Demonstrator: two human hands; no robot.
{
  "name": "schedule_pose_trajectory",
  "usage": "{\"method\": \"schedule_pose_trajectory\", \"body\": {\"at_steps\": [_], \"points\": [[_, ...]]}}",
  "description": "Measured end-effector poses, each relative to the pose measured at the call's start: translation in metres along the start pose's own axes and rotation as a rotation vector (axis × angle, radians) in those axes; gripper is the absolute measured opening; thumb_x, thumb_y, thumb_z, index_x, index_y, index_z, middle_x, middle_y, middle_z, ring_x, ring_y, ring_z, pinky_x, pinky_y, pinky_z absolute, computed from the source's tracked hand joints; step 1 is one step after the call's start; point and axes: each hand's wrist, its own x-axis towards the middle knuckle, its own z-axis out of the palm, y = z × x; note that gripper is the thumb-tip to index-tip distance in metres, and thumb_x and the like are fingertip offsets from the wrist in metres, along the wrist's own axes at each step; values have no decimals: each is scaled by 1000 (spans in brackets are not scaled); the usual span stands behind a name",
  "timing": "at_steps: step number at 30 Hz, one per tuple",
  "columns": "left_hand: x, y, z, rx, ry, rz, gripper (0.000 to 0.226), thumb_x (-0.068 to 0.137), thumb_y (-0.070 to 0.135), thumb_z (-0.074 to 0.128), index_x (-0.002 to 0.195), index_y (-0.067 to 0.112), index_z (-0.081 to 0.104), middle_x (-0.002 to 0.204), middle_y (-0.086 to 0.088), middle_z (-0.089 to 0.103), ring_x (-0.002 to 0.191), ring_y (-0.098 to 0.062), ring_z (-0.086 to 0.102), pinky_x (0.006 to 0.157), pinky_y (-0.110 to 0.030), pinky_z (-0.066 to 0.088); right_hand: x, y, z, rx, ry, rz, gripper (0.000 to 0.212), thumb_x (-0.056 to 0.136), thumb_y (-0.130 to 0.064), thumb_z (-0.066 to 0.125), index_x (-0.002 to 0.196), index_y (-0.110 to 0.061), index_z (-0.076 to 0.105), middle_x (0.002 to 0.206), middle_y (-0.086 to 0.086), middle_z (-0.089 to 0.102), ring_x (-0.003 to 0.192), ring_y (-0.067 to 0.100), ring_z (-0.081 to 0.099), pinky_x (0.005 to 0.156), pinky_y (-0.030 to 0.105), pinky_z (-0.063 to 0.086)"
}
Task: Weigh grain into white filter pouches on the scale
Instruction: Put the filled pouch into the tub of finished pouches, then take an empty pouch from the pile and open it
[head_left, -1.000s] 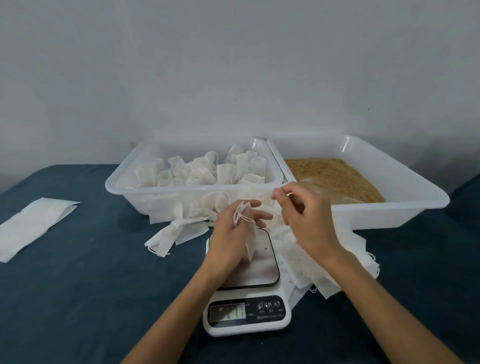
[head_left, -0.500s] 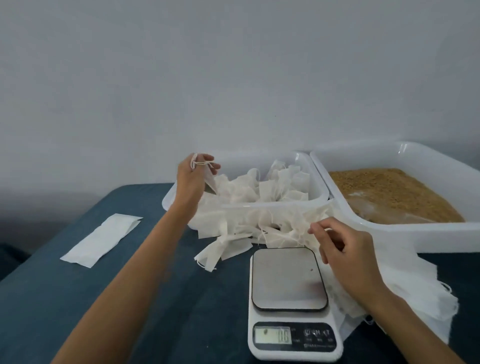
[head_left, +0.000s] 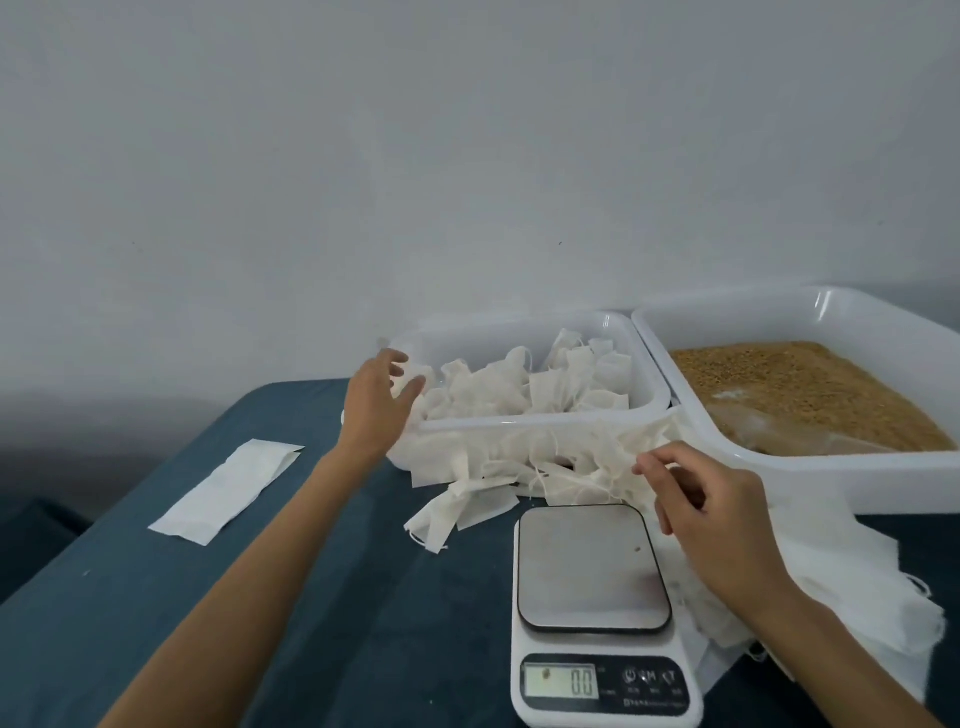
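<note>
A white kitchen scale (head_left: 592, 566) stands near the table's front with a bare steel platform; its display reads 0.0. My left hand (head_left: 376, 402) hovers with spread fingers at the left end of a white bin (head_left: 545, 423) holding several filled white pouches (head_left: 519, 387). Nothing is held in it. My right hand (head_left: 711, 512) hangs loosely curled just right of the scale, over a heap of empty white pouches (head_left: 852, 582). A second white bin (head_left: 883, 475) at the right holds brown grain (head_left: 800, 384).
More empty pouches (head_left: 457, 512) spill from under the left bin onto the dark blue cloth. A flat white paper packet (head_left: 228, 491) lies at the left. A clear plastic bag (head_left: 779, 434) rests on the grain. A grey wall stands behind the bins.
My left hand lifted a filled pouch off the scale, carried it to the left bin and let it go there. My right hand dropped beside the scale. The display fell to zero.
</note>
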Motion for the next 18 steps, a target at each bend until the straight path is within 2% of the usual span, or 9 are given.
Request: {"method": "schedule_pose_trajectory", "body": {"at_steps": [2, 3, 5, 6, 8, 10, 13, 15, 18], "points": [[-32, 1, -5, -59, 190, 137, 6, 100, 17, 67, 101, 20, 62, 89, 6, 62, 78, -12, 54, 76, -30, 47, 1, 1, -1, -5, 11, -10, 17, 99, -35, 57, 85, -30, 66, 50, -6, 56, 42, 11, 53, 52, 11, 40], [-53, -1, -5, -71, 204, 162, 16, 100, 17, 66, 89, 25, 57, 77, 9, 59, 69, -11, 51, 67, -29, 45, 2, 1, -2, -6, 15, -13, 17, 99, -33, 57, 85, -30, 66, 50, -6, 56, 42, 11, 54, 52, 10, 40], [-95, -15, -1, -57, 95, 149, 30, 99, 22, 68, 76, 28, 51, 68, 6, 55, 60, -14, 47, 55, -32, 41, 2, 0, -2, 4, 20, -17, 16, 100, -32, 58, 86, -30, 66, 50, -6, 56, 42, 12, 53, 51, 11, 40], [-114, -23, 2, 1, 15, 144, 31, 98, 29, 71, 74, 29, 51, 67, 8, 54, 60, -12, 48, 54, -30, 39, 1, -1, -2, 13, 18, -18, 16, 100, -31, 58, 85, -29, 66, 50, -5, 56, 42, 12, 53, 51, 12, 40], [-143, -34, 11, 178, -138, 138, 25, 92, 45, 75, 81, 29, 59, 75, 13, 56, 68, -7, 53, 59, -26, 42, -1, -3, 0, 22, 0, -11, 17, 100, -31, 59, 85, -30, 66, 50, -3, 55, 41, 11, 51, 49, 12, 38], [-154, -41, 22, 215, -203, 114, 27, 90, 49, 76, 95, 26, 65, 87, 15, 57, 77, -7, 55, 66, -27, 44, -2, -3, 2, 21, -20, -5, 17, 100, -33, 58, 84, -32, 65, 49, -3, 55, 39, 10, 49, 48, 12, 37], [-149, -34, 27, 93, -177, 44, 19, 94, 24, 76, 111, 20, 69, 93, 8, 63, 77, -11, 58, 73, -29, 47, -2, -3, 2, 23, -26, 12, 17, 100, -35, 58, 84, -34, 64, 49, -4, 55, 39, 10, 48, 48, 13, 38], [-144, -24, 27, 34, -156, 44, 23, 94, 8, 74, 114, 19, 70, 90, 5, 64, 77, -9, 58, 75, -26, 45, -2, -2, 1, 24, -28, 28, 17, 100, -36, 58, 84, -36, 64, 49, -4, 56, 40, 10, 49, 48, 13, 38], [-148, 4, 22, -216, -157, 97, 23, 93, 5, 75, 107, 23, 76, 89, 9, 69, 87, -8, 64, 81, -14, 47, -2, -4, 1, 60, -75, 80, 15, 99, -43, 58, 87, -38, 66, 52, -2, 59, 42, 10, 51, 50, 14, 40]]}}
